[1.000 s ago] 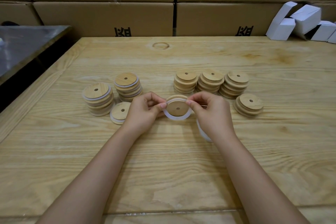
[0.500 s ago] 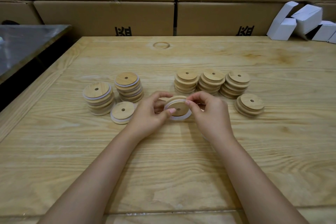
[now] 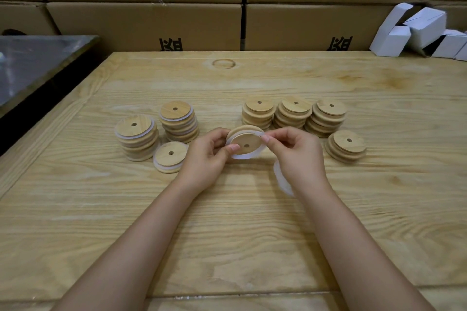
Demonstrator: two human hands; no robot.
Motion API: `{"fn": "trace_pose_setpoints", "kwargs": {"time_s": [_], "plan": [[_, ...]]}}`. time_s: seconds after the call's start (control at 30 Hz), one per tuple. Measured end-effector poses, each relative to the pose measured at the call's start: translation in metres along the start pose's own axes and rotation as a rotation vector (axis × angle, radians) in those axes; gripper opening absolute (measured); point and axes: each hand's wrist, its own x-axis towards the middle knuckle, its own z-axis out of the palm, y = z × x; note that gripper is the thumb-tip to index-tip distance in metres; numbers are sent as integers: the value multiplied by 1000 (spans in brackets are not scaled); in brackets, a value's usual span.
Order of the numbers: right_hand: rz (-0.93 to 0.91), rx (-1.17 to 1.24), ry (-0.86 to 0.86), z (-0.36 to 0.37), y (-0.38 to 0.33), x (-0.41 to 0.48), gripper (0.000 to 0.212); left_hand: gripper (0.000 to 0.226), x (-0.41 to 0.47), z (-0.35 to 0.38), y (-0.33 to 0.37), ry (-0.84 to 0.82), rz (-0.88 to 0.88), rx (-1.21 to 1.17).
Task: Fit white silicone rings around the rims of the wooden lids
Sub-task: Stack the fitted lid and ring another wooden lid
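While left hand grips the wooden lid just above the surface, thumb now across its face | right hand pinches white ring, drawn onto far rim | near arc loose

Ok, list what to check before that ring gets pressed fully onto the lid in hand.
1. Left hand grips the lid, thumb on its face: ok.
2. Right hand pinches the ring at the lid's upper right edge: ok.
3. Ring seated all round the rim: not ok, it bulges loose past the near edge.
4. Ring untwisted on the far side: cannot tell, hidden behind the lid.
5. Spare rings within reach: ok, lying beneath the right wrist.
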Motion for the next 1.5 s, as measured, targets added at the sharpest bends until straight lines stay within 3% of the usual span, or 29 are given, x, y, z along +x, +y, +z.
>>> {"fn": "trace_pose_setpoints", "kwargs": {"time_s": [0.27,0.73,1.17,1.5], "plan": [[48,181,-79,-1,-6,0,14,20,-1,4,2,30,-123,-241],[-116,-81,19,10,5,-5,15,14,0,4,2,43,-164,-321],[-4,121,-31,10,3,-2,16,15,2,1,3,68,-224,-457],[-52,60,-29,11,4,-5,15,13,2,-2,2,-7,-221,-439]]}}
